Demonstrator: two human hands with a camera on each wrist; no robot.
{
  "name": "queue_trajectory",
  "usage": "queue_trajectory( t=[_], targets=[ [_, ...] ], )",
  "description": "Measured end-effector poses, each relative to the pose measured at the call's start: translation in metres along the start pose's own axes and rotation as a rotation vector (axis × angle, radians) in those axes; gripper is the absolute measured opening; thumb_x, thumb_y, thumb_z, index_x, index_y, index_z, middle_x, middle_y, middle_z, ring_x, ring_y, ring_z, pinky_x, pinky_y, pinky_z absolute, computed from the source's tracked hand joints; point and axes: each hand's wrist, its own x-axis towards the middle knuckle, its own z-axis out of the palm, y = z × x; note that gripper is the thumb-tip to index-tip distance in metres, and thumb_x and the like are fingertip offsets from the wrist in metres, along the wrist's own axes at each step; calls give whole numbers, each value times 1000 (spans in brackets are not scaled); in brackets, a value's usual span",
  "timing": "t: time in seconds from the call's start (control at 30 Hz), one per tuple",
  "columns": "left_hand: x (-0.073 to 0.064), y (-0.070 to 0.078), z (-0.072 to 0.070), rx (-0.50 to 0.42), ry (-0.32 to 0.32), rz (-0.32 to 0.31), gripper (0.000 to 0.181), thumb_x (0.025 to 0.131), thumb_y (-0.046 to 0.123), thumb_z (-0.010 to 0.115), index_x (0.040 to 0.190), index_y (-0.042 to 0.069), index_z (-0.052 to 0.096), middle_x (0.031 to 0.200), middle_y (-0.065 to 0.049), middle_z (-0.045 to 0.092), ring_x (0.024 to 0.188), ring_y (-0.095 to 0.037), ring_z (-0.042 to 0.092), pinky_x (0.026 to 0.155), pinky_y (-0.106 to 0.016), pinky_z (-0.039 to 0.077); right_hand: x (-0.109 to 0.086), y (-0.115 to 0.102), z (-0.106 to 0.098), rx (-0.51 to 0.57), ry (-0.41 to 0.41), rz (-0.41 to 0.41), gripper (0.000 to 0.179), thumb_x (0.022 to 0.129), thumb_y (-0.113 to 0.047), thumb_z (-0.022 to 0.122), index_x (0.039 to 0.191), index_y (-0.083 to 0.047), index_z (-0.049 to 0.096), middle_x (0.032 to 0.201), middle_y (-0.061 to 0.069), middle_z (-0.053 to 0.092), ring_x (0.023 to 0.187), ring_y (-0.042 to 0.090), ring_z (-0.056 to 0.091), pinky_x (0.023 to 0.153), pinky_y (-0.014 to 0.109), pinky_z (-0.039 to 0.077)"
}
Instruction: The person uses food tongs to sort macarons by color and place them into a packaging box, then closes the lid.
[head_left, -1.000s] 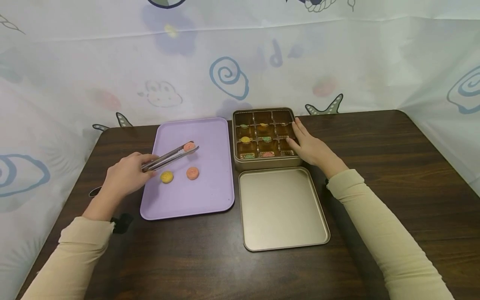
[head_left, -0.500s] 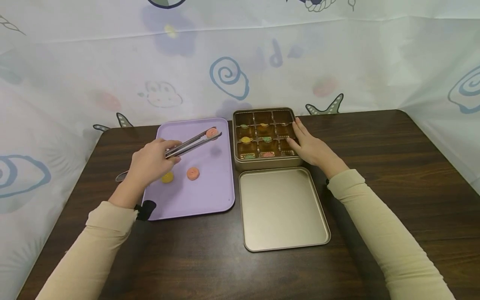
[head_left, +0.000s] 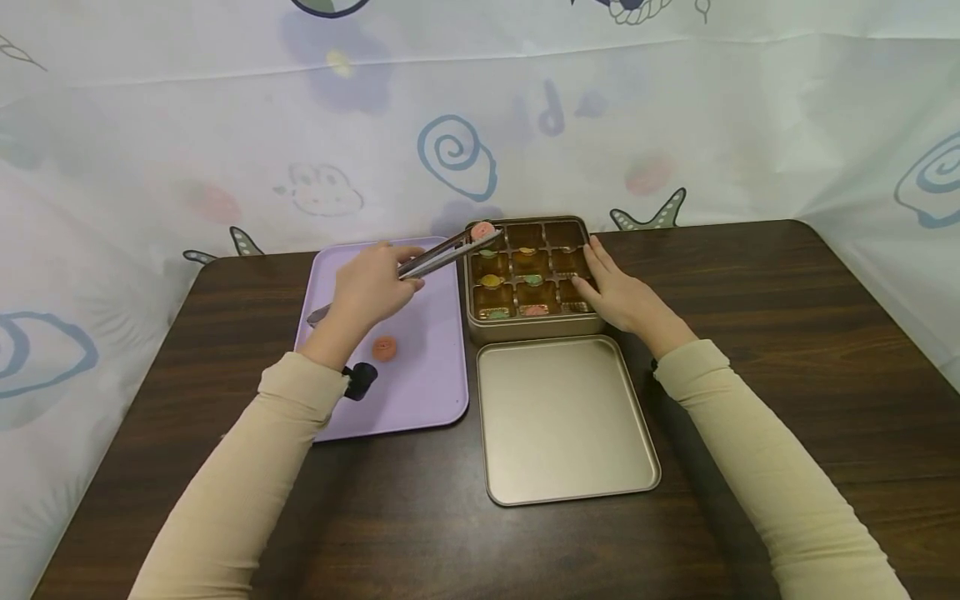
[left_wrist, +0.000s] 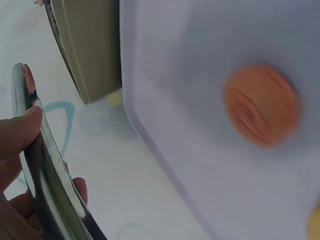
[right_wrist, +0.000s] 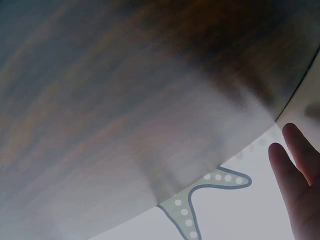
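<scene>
My left hand grips metal tongs. Between the tong tips is a round salmon-pink cookie, over the back left compartment of a gold square tin. Yellow, green and pink cookies sit in several of the tin's compartments. My right hand rests against the tin's right side with fingers straight, thumb over the rim. On the purple tray lies another salmon-pink cookie; it is large in the left wrist view, where part of a yellow cookie shows at the edge.
In front of the tin lies a flat gold lid on the dark wooden table. The tray stands just left of the tin. A patterned white curtain hangs behind the table's back edge.
My left hand has carried the tongs and the salmon-pink cookie right and back, from over the tray to over the tin. The forearm now covers the yellow cookie. My right hand stays put.
</scene>
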Motion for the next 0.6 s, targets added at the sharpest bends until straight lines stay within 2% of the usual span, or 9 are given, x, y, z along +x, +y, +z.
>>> queue_trajectory(
  t=[0.13,0.4,0.6],
  targets=[
    [12,14,8,-11,12,9,45,86,24,63,131,20,59,112,-13,64,90,-27,59,71,-49,49,0,0,0,0,1,3,73,100,-54,18,154,-10,-7,162,7,-15,120,50,49,94,58,41],
    [30,38,21,-61,-17,-6,45,87,24,61,132,21,59,119,-10,66,96,-26,60,76,-47,50,0,0,1,-6,-3,12,74,100,-54,18,154,-10,-7,161,5,-16,117,50,53,93,57,42],
    [42,53,30,-46,-38,-5,46,88,25,60,133,21,57,124,-7,64,99,-25,60,78,-45,51,1,1,1,-5,0,17,74,100,-55,18,154,-11,-7,162,5,-15,115,50,54,91,57,43]
  ],
)
